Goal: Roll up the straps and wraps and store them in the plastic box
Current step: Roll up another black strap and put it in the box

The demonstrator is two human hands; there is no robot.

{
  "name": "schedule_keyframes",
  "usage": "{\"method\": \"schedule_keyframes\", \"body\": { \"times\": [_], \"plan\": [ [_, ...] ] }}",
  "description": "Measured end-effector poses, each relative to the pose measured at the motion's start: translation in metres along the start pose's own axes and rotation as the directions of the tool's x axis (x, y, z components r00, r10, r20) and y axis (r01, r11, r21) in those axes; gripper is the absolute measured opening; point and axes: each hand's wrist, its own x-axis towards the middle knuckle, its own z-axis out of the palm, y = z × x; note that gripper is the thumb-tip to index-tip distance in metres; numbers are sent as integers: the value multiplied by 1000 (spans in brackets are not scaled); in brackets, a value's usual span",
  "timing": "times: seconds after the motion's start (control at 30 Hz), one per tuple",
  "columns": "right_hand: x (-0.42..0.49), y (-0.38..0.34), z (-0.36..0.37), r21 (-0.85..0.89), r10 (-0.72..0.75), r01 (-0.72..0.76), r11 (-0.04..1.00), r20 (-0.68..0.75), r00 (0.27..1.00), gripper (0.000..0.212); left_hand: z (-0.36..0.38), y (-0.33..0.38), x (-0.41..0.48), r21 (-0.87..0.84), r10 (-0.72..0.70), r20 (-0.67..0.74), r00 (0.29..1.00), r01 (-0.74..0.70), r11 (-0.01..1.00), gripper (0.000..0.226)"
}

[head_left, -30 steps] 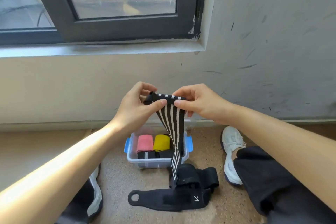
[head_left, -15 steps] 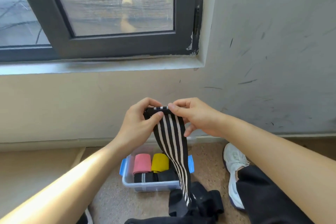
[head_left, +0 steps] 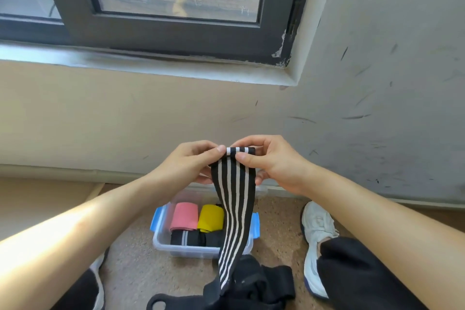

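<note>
Box (head_left: 161,241) holds pink (head_left: 183,216), yellow (head_left: 211,218), black rolls (head_left: 187,238); hands (head_left: 186,166) (head_left: 274,163) pinch striped wrap (head_left: 235,199).

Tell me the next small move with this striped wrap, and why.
Probably keep turning the rolled top edge downward: both hands pinch only a small started roll on the striped wrap, and most of it hangs loose over the plastic box.

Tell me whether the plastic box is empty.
No, the plastic box already holds a pink roll, a yellow roll and black rolls.
</note>
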Motion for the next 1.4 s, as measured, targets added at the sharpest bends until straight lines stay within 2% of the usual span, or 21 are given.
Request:
{"method": "schedule_keyframes", "body": {
  "times": [0.23,0.47,0.63,0.7,0.83,0.97,1.13,1.2,1.3,1.4],
  "plan": [
    [-3,0,6,-50,-46,45,998,-14,999,27,-3,-6,-2,-36,87,-52,995,-89,995,14],
    [-11,0,11,-48,12,-11,999,18,1000,30,-4,-8,-10,-9,207,-90,974,-208,978,11],
    [-13,1,12,-46,-14,15,999,4,1000,25,-3,-10,-12,154,329,-117,937,-310,938,16],
    [-14,1,12,-29,-32,32,999,-8,999,22,-4,-8,-13,133,277,-96,956,-263,956,18],
    [-16,3,11,-38,-78,76,996,-46,996,20,-9,-2,-18,101,55,0,998,-55,993,16],
    [-15,4,13,-70,-129,125,990,-50,990,24,-8,1,-19,-69,-37,22,999,38,997,27],
    [-17,0,14,-123,-157,150,981,-48,986,29,-6,-2,-19,-103,26,-18,1000,-28,994,19],
    [-17,-1,12,-123,-111,107,987,-26,993,35,-6,-3,-18,-79,66,-43,997,-70,994,17],
    [-18,-3,12,-29,-8,9,1000,48,999,34,-3,-3,-18,-40,133,-72,988,-136,990,18],
    [-18,-5,12,6,8,-9,1000,69,998,33,0,-3,-18,24,224,-118,967,-223,975,19]
  ]
}}
